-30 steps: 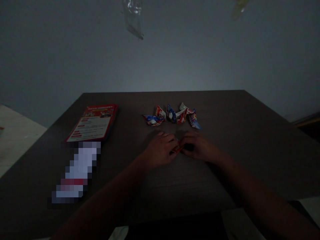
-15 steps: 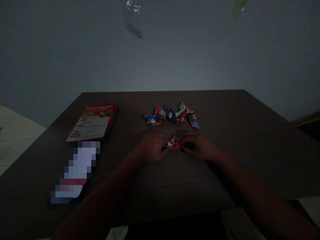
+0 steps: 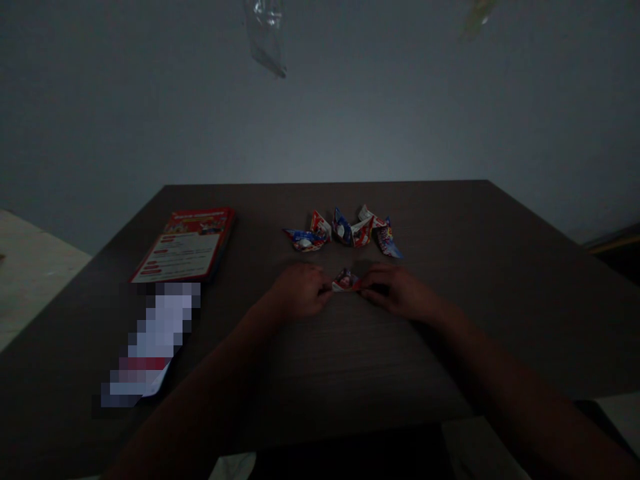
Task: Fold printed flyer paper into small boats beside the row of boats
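Both hands rest on the dark wooden table (image 3: 500, 280) and pinch a small folded piece of printed red and white paper (image 3: 346, 281) between them. My left hand (image 3: 300, 291) grips its left end with closed fingers. My right hand (image 3: 397, 291) grips its right end the same way. Just beyond the hands lies a row of folded paper boats (image 3: 345, 233) in red, white and blue.
A stack of red and white printed sheets (image 3: 186, 245) lies at the left of the table. Nearer me on the left is a blurred white and red item (image 3: 153, 343). A plain grey wall stands behind the table, and a clear plastic scrap (image 3: 265, 37) hangs above.
The hands have drawn apart, the left one moving left, and the folded paper between them has opened out and now shows more of its printed face.
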A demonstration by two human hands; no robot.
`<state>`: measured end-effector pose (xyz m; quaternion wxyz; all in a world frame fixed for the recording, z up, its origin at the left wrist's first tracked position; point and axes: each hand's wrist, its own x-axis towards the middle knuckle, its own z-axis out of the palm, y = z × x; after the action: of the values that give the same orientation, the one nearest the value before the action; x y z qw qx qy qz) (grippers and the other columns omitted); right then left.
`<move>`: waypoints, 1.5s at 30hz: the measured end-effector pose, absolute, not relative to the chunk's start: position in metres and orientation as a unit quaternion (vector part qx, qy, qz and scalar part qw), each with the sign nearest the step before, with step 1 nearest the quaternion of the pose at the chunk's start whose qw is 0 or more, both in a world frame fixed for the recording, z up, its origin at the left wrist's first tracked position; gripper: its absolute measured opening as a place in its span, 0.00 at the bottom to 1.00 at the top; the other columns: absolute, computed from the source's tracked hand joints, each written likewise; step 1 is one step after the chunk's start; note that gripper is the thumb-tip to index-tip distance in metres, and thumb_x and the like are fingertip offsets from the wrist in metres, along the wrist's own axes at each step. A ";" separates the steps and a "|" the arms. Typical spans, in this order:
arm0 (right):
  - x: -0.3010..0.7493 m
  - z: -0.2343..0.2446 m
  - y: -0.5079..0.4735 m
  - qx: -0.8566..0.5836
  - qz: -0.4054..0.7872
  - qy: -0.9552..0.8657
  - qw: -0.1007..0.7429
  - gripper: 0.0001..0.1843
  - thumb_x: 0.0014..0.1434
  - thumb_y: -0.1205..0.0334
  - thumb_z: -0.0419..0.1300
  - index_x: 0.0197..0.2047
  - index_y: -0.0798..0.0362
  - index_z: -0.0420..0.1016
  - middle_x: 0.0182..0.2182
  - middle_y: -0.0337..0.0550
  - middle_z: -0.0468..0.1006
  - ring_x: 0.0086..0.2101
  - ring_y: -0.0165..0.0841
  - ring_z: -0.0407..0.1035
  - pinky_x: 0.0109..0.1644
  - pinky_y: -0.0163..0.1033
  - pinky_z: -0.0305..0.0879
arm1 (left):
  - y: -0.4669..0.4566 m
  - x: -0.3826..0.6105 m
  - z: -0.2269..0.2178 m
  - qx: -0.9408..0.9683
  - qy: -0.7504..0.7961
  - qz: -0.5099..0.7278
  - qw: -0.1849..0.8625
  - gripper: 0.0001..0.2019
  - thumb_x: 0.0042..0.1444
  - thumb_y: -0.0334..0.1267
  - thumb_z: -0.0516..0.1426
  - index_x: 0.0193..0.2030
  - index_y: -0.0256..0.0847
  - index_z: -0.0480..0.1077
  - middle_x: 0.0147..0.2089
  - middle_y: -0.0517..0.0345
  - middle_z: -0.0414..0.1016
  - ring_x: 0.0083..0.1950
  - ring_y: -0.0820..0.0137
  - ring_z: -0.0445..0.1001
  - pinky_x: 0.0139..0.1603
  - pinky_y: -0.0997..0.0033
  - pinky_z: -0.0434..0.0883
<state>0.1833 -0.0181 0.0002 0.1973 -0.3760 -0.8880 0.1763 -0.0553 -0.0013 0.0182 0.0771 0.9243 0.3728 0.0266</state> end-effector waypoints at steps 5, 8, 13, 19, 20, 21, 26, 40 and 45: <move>0.183 -0.002 -0.017 -0.386 0.166 -0.887 0.194 0.08 0.61 0.63 0.55 0.39 0.54 0.75 0.35 0.46 0.75 0.38 0.35 0.68 0.42 0.39 0.64 | 0.000 -0.054 0.018 0.915 0.392 0.016 0.098 0.13 0.58 0.40 0.50 0.35 0.40 0.75 0.35 0.53 0.75 0.37 0.66 0.71 0.37 0.69 0.65; 0.182 -0.002 -0.017 -0.390 0.166 -0.885 0.195 0.08 0.62 0.63 0.55 0.38 0.55 0.74 0.34 0.46 0.75 0.37 0.34 0.68 0.41 0.39 0.63 | 0.000 -0.053 0.016 0.909 0.403 0.021 0.107 0.13 0.58 0.40 0.51 0.34 0.40 0.75 0.35 0.53 0.76 0.38 0.66 0.72 0.38 0.69 0.65; 0.179 -0.002 -0.017 -0.406 0.159 -0.879 0.191 0.09 0.62 0.62 0.54 0.36 0.55 0.73 0.32 0.46 0.73 0.33 0.34 0.67 0.38 0.38 0.61 | 0.000 -0.054 0.011 0.896 0.424 0.031 0.130 0.12 0.58 0.42 0.51 0.35 0.41 0.75 0.35 0.54 0.77 0.37 0.66 0.72 0.37 0.69 0.65; 0.176 -0.004 -0.016 -0.424 0.173 -0.866 0.199 0.10 0.63 0.60 0.53 0.35 0.55 0.73 0.32 0.45 0.73 0.34 0.33 0.67 0.37 0.37 0.60 | -0.003 -0.050 0.013 0.880 0.455 0.037 0.127 0.15 0.58 0.45 0.50 0.33 0.41 0.74 0.33 0.54 0.76 0.33 0.67 0.72 0.32 0.69 0.63; 0.175 -0.004 -0.016 -0.430 0.171 -0.864 0.196 0.10 0.63 0.60 0.53 0.35 0.55 0.73 0.32 0.45 0.73 0.34 0.33 0.67 0.37 0.37 0.60 | -0.004 -0.049 0.014 0.878 0.461 0.035 0.129 0.15 0.58 0.45 0.50 0.33 0.41 0.74 0.32 0.54 0.76 0.33 0.67 0.72 0.31 0.70 0.62; 0.174 -0.004 -0.016 -0.438 0.168 -0.862 0.191 0.11 0.63 0.60 0.53 0.35 0.55 0.73 0.32 0.45 0.74 0.34 0.33 0.67 0.37 0.37 0.60 | -0.005 -0.048 0.015 0.875 0.466 0.032 0.130 0.15 0.58 0.45 0.50 0.32 0.40 0.74 0.32 0.54 0.76 0.33 0.67 0.72 0.31 0.70 0.62; 0.167 -0.002 -0.018 -0.484 0.165 -0.840 0.182 0.11 0.63 0.60 0.53 0.35 0.55 0.73 0.33 0.46 0.76 0.33 0.33 0.69 0.37 0.36 0.60 | -0.008 -0.044 0.018 0.860 0.493 0.034 0.132 0.17 0.59 0.46 0.49 0.32 0.40 0.74 0.33 0.53 0.76 0.34 0.66 0.72 0.32 0.69 0.64; 0.161 0.001 -0.017 -0.569 0.187 -0.789 0.133 0.14 0.61 0.57 0.54 0.37 0.55 0.77 0.35 0.48 0.79 0.35 0.36 0.72 0.37 0.37 0.61 | -0.008 -0.038 0.014 0.837 0.537 0.016 0.106 0.18 0.59 0.48 0.49 0.33 0.40 0.75 0.34 0.50 0.77 0.35 0.62 0.74 0.36 0.65 0.66; 0.158 0.005 -0.017 -0.594 0.192 -0.772 0.121 0.15 0.61 0.57 0.53 0.37 0.54 0.79 0.35 0.48 0.81 0.34 0.37 0.73 0.36 0.38 0.61 | -0.006 -0.037 0.016 0.824 0.553 0.013 0.121 0.18 0.58 0.48 0.49 0.30 0.40 0.75 0.34 0.51 0.77 0.35 0.62 0.74 0.34 0.66 0.66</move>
<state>0.1576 -0.0169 0.0052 0.1210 -0.5941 -0.7717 0.1919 -0.0368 -0.0059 0.0155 0.1214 0.8239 0.5534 0.0130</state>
